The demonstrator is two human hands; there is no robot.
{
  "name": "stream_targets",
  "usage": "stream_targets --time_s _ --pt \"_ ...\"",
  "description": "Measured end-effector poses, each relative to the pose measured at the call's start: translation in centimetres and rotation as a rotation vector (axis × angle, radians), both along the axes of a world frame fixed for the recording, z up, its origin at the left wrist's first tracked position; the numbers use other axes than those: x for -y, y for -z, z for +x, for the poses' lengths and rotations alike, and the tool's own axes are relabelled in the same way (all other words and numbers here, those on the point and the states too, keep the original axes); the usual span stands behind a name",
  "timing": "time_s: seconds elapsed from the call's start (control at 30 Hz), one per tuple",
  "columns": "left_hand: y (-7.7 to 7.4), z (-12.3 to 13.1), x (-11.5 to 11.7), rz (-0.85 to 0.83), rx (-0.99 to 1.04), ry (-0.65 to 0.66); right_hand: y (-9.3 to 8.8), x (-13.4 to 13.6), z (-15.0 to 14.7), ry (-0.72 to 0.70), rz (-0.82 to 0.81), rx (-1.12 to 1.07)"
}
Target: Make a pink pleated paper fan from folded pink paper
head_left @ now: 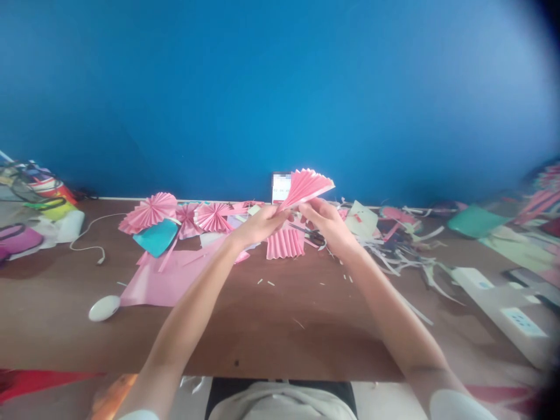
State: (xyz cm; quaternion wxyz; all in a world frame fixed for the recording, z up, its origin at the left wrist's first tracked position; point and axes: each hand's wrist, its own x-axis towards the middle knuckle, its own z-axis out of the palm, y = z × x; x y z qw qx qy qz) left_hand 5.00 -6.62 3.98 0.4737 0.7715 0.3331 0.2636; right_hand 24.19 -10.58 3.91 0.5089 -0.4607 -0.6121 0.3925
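Both hands are raised over the table's far side, holding a pleated pink paper fan. My left hand is closed on the narrow, gathered end of the fan. At the fan's lower right edge, my right hand pinches the paper. The folds spread upward and to the right. Below the hands lies another pleated pink paper piece. A pair of scissors rests partly hidden by my right hand.
Finished pink paper rosettes, a teal piece and a pink sheet lie left, near a white oval object. Paper strips are heaped right of the hands. A power strip sits far right. The blue wall rises behind.
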Motion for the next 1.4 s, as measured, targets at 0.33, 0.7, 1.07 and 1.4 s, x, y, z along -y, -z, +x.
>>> stream_targets --time_s 0.33,0.7,1.07,1.4 --pt "-0.7 -0.2 1.2 -0.107 -0.043 0.3 1.1 -1.2 0.4 -0.19 -0.121 -0.426" --pt "-1.6 -1.1 1.1 -0.172 -0.067 0.506 1.0 -1.7 1.2 0.09 0.019 -0.444" --pt "-1.8 -2.1 0.7 -0.239 -0.088 0.481 -0.3 -0.3 1.5 0.185 0.144 -0.334" --pt "-0.7 -2.7 -0.3 -0.393 -0.006 0.447 -0.5 -0.2 1.7 0.28 0.143 -0.254"
